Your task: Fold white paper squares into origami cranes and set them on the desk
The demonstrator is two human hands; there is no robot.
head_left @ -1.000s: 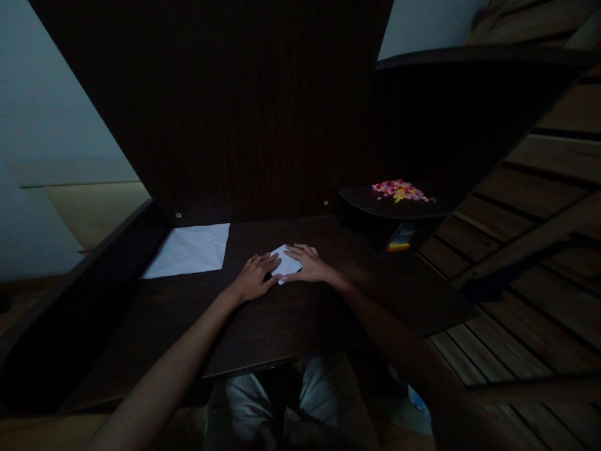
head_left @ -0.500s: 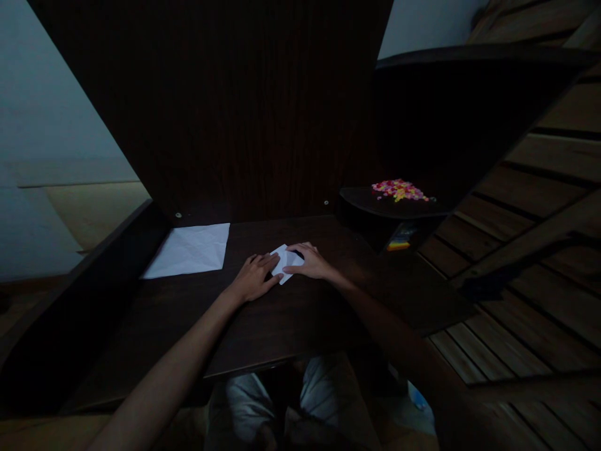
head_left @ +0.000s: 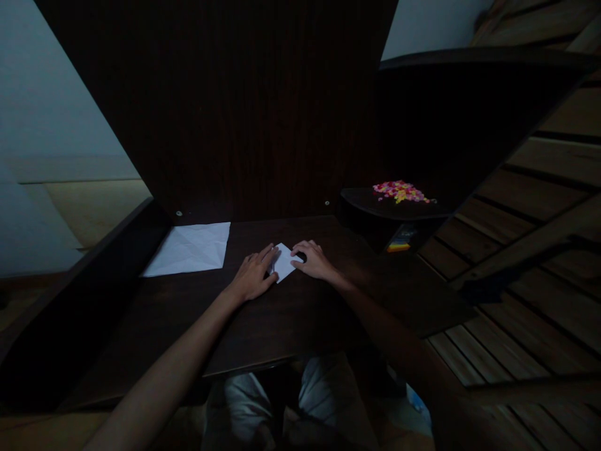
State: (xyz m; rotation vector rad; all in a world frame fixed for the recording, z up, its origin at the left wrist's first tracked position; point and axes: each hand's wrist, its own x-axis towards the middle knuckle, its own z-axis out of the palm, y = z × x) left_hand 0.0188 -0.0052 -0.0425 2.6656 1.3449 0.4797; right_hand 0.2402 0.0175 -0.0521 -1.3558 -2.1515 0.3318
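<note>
A small folded white paper (head_left: 283, 263) lies on the dark desktop, its corners pointing up and down like a diamond. My left hand (head_left: 254, 274) rests at its left edge, fingers stretched out and thumb apart, touching the paper. At the right corner, my right hand (head_left: 313, 260) has its thumb and index finger bent in on the paper. The fingertips partly cover both side corners. Farther left on the desk is a larger white sheet (head_left: 192, 249) with crease lines.
The dark wooden desk (head_left: 282, 338) has a tall back panel and a raised left side wall (head_left: 94, 275). On a small corner shelf (head_left: 357, 199) at right lies a pile of pink, red and yellow bits (head_left: 401, 191). Wooden slats stand at far right.
My right hand has shifted slightly right, toward the paper's corner. My left thumb has drawn back a little, so more of the paper shows between my hands.
</note>
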